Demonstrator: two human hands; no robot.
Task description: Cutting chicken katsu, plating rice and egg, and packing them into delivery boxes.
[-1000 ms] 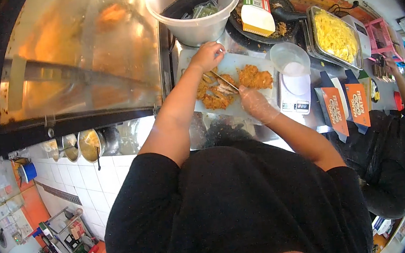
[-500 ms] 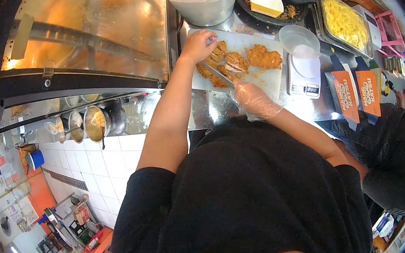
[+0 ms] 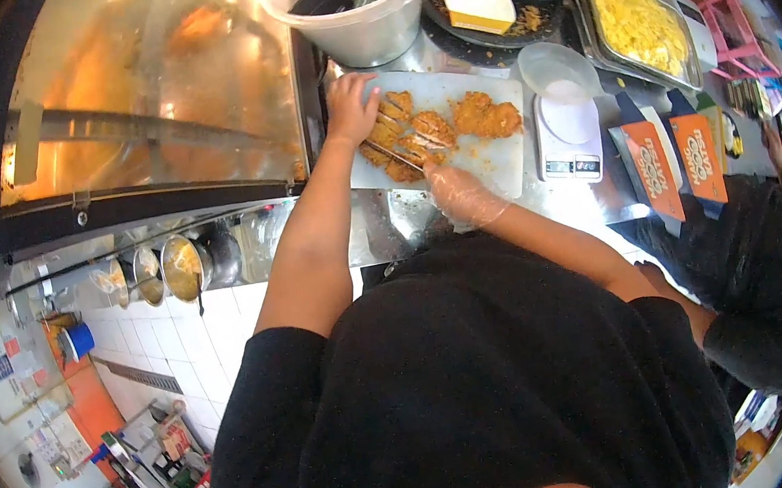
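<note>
A white cutting board (image 3: 497,157) carries pieces of breaded fried cutlet. One whole cutlet (image 3: 488,115) lies at the right, a sliced one (image 3: 433,130) with pale meat showing sits mid-board, and more cut cutlet (image 3: 386,131) is at the left. My right hand (image 3: 462,192), in a clear plastic glove, grips a knife (image 3: 394,156) whose blade slants up-left across the left cutlet. My left hand (image 3: 352,107), bare, has its fingers curled at the board's far left edge beside that cutlet. Something thin and metallic shows by its fingertips, too small to name.
Behind the board stand a clear plastic tub (image 3: 367,30) and a black pan (image 3: 521,34) with a paper box on it. To the right are a kitchen scale (image 3: 569,148) under a clear bowl (image 3: 552,69), a tray of yellow food (image 3: 641,23), orange cartons (image 3: 650,174) and another person (image 3: 754,299).
The view has shifted, so the counter appears further left. My left hand has moved left on the board, and the knife now lies lower across the left cutlet.
</note>
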